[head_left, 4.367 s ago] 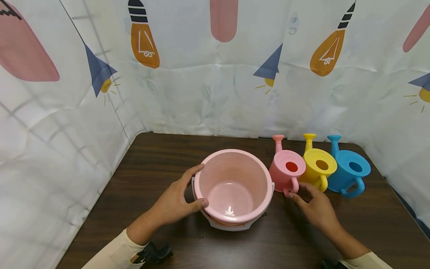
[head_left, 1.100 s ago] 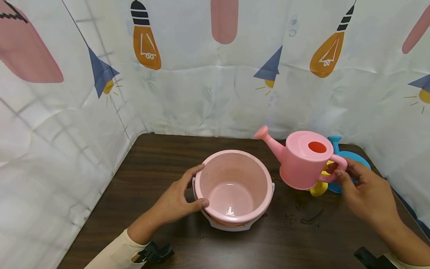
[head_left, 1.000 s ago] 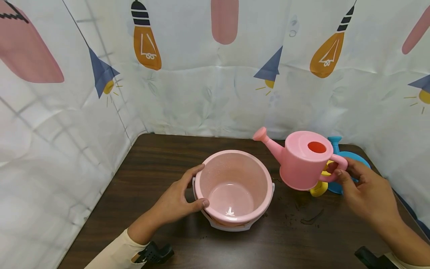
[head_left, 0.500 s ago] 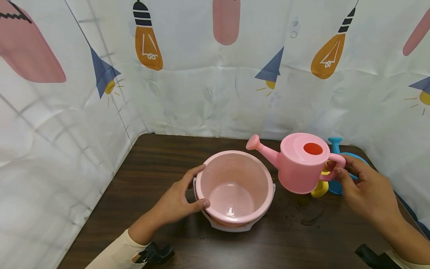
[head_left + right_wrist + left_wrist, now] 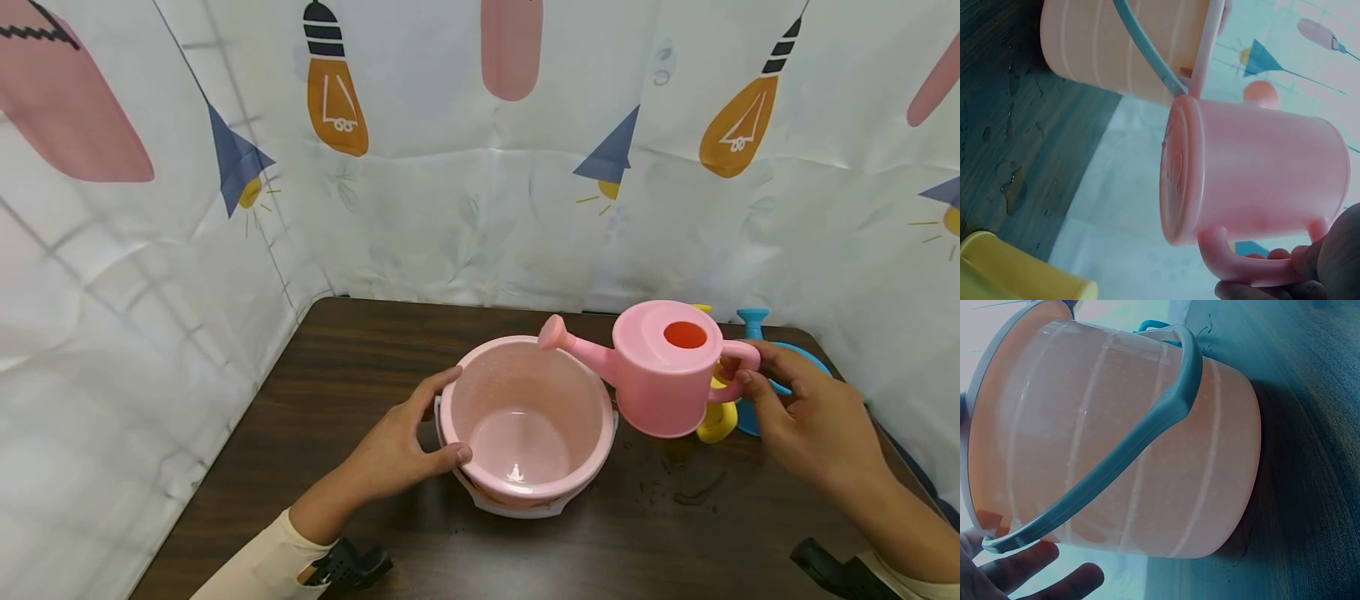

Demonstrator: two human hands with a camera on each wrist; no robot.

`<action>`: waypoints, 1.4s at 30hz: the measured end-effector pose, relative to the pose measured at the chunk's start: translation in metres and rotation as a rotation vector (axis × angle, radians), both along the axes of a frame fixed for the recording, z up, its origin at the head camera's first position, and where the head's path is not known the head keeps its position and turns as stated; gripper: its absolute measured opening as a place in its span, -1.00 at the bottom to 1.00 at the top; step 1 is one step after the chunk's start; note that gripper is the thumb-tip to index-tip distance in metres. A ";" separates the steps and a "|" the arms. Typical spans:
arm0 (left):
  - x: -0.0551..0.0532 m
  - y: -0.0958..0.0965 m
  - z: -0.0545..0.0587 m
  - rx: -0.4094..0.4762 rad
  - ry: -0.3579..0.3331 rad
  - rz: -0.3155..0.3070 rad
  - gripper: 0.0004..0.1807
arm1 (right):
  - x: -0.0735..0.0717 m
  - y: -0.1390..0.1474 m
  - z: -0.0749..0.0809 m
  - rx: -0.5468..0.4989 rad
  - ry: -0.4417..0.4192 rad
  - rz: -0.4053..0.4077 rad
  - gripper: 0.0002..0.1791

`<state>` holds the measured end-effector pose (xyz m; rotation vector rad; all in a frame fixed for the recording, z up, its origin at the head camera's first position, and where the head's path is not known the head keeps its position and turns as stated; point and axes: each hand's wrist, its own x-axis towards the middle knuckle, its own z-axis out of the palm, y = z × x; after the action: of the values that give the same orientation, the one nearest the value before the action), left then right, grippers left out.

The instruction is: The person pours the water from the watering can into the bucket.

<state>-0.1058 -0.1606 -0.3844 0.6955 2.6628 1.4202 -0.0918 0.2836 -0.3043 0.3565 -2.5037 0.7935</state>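
A pink bucket (image 5: 525, 486) stands upright on the dark wooden table, its pale handle (image 5: 1129, 450) hanging down the side. My left hand (image 5: 397, 454) holds the bucket's left rim, thumb and index finger on the edge; other fingers stretch beside the wall in the left wrist view. Raised above the table, a pink watering can (image 5: 660, 392) is gripped by its handle in my right hand (image 5: 813, 417). Its spout overlaps the bucket's far right rim in the head view. Bucket and can both show in the right wrist view, the can's underside visible there.
Behind the lifted can, a yellow watering can (image 5: 717, 423) and a blue watering can (image 5: 752, 321) stand partly hidden at the table's right. Water drops (image 5: 697, 493) wet the wood right of the bucket. A printed white cloth (image 5: 450, 225) hangs behind the table.
Earlier, the pink watering can stood beside the yellow one. My right hand has since lifted it by the handle and moved it left, bringing the spout over the bucket's rim. The left hand stays put.
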 end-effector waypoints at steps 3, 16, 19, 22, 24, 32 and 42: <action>0.000 0.000 0.000 0.001 -0.002 0.000 -0.02 | 0.000 -0.001 0.002 0.008 0.000 0.008 -0.72; -0.001 0.000 0.000 -0.009 -0.011 -0.002 -0.01 | -0.006 -0.004 0.010 0.071 0.006 0.016 -0.57; -0.002 0.001 0.000 -0.011 -0.010 -0.002 -0.01 | -0.008 -0.005 0.011 0.077 0.023 0.040 -0.56; -0.002 0.001 -0.001 -0.013 -0.007 0.000 -0.01 | -0.010 -0.007 0.013 0.082 0.046 0.065 -0.55; -0.002 0.001 -0.001 -0.014 -0.003 -0.001 -0.01 | -0.011 -0.008 0.014 0.089 0.057 0.076 -0.54; -0.003 0.001 -0.002 -0.003 0.002 -0.010 -0.01 | -0.015 -0.012 0.019 0.149 0.083 0.111 -0.51; -0.003 0.001 -0.002 0.005 -0.004 -0.009 -0.01 | -0.025 -0.014 0.026 0.200 0.157 0.182 -0.58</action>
<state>-0.1085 -0.1598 -0.3863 0.7037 2.6507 1.4254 -0.1163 0.2694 -0.2785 0.6967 -2.4310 0.5577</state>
